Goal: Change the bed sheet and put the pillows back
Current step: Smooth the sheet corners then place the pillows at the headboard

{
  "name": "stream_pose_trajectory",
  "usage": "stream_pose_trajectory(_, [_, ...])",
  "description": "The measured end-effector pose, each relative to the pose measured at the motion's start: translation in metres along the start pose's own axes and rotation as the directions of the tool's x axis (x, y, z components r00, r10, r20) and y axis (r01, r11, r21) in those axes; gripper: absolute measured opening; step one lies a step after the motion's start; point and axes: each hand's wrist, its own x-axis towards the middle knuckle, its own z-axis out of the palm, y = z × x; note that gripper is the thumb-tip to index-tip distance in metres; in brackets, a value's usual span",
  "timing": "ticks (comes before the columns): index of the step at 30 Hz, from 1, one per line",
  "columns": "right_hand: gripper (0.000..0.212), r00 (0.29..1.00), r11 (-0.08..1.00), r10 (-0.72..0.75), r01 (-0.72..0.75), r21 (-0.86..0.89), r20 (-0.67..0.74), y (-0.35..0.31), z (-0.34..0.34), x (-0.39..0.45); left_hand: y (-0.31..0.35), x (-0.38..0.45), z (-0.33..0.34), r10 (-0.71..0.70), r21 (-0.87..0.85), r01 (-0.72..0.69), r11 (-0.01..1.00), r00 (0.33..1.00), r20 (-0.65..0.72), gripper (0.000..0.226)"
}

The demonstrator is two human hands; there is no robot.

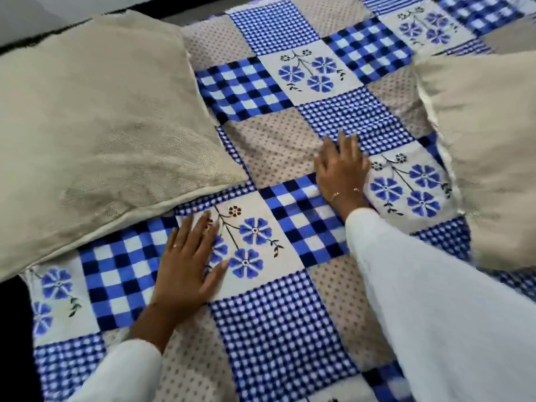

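Fingers on both hands are straight and a bit spread, palms flat on the patchwork bed sheet [290, 314]. Left hand [188, 262] sits at about 7 o'clock, pressing a flower square; right hand [342, 169] is near centre, touching a dotted beige square and a checked one. Neither grips anything. One beige pillow [95, 134] lies at 9 to 10 o'clock, the other pillow [487, 158] at 3 o'clock, both lying on the sheet. Sheet's left edge shows at 8 o'clock against a dark floor [14, 343]. No readable writing anywhere.
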Motion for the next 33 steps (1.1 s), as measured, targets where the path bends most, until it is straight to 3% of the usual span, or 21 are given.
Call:
stream_pose_trajectory(2, [0.056, 0.996, 0.992, -0.07, 0.076, -0.099, 0.056, -0.02, 0.011, 0.004, 0.005, -0.008, -0.002, -0.063, -0.015, 0.063, 0.998, 0.998, 0.005, 0.072])
stream_pose_trajectory(5, [0.06, 0.947, 0.941, -0.312, 0.319, -0.116, 0.077, -0.076, 0.028, -0.032, 0.008, -0.016, -0.002, -0.158, -0.008, 0.158, 0.987, 0.987, 0.024, 0.078])
stream_pose_trajectory(7, [0.054, 0.866, 0.865, -0.496, 0.5, -0.049, 0.066, -0.112, 0.033, -0.072, 0.009, -0.023, -0.004, -0.211, 0.002, 0.211, 0.977, 0.977, 0.023, 0.081])
stream_pose_trajectory(10, [0.049, 0.65, 0.659, -0.74, 0.752, -0.005, 0.17, -0.135, 0.031, -0.108, 0.012, -0.033, -0.007, -0.321, 0.052, 0.318, 0.947, 0.945, 0.066, 0.09])
stream_pose_trajectory(11, [0.049, 0.632, 0.638, -0.761, 0.77, -0.005, 0.144, -0.131, 0.029, -0.105, 0.013, -0.036, -0.008, -0.364, 0.069, 0.359, 0.931, 0.927, 0.089, 0.093])
stream_pose_trajectory(12, [0.048, 0.682, 0.683, -0.73, 0.73, 0.026, 0.037, -0.124, 0.029, -0.098, 0.013, -0.039, -0.01, -0.399, 0.091, 0.391, 0.916, 0.911, 0.107, 0.096])
stream_pose_trajectory(14, [0.047, 0.872, 0.874, -0.474, 0.483, 0.059, -0.127, -0.101, 0.03, -0.079, 0.011, -0.048, -0.012, -0.443, 0.147, 0.427, 0.892, 0.891, 0.1, 0.101])
stream_pose_trajectory(16, [0.052, 0.968, 0.971, -0.237, 0.237, -0.012, -0.081, -0.082, 0.025, -0.075, 0.006, -0.059, -0.012, -0.477, 0.154, 0.462, 0.873, 0.875, 0.079, 0.1])
stream_pose_trajectory(19, [0.056, 0.96, 0.959, -0.278, 0.279, -0.043, 0.027, -0.108, 0.033, -0.114, 0.001, -0.077, -0.011, -0.49, 0.178, 0.477, 0.861, 0.871, 0.036, 0.093])
stream_pose_trajectory(23, [0.057, 0.784, 0.816, -0.567, 0.577, 0.04, 0.252, -0.185, 0.051, -0.211, -0.011, -0.109, -0.011, -0.589, 0.162, 0.577, 0.8, 0.808, 0.032, 0.084])
stream_pose_trajectory(27, [0.053, 0.705, 0.755, -0.654, 0.63, 0.182, 0.273, -0.185, 0.047, -0.225, -0.008, -0.126, -0.007, -0.612, 0.139, 0.607, 0.783, 0.791, -0.008, 0.084])
stream_pose_trajectory(28, [0.05, 0.71, 0.76, -0.649, 0.621, 0.193, 0.273, -0.176, 0.051, -0.212, -0.007, -0.118, -0.005, -0.61, 0.149, 0.602, 0.784, 0.792, 0.01, 0.082])
stream_pose_trajectory(30, [0.048, 0.862, 0.871, -0.487, 0.467, 0.154, 0.138, -0.219, 0.056, -0.253, -0.044, -0.184, -0.023, -0.599, 0.146, 0.607, 0.781, 0.794, -0.1, 0.071])
stream_pose_trajectory(31, [0.05, 0.914, 0.927, -0.365, 0.34, 0.16, 0.175, -0.21, 0.053, -0.239, -0.053, -0.17, -0.025, -0.639, 0.088, 0.646, 0.758, 0.763, -0.097, 0.066])
stream_pose_trajectory(33, [0.057, 0.943, 0.963, -0.268, 0.267, 0.036, 0.198, -0.201, 0.05, -0.22, -0.063, -0.145, -0.037, -0.74, -0.023, 0.744, 0.668, 0.661, -0.126, 0.06])
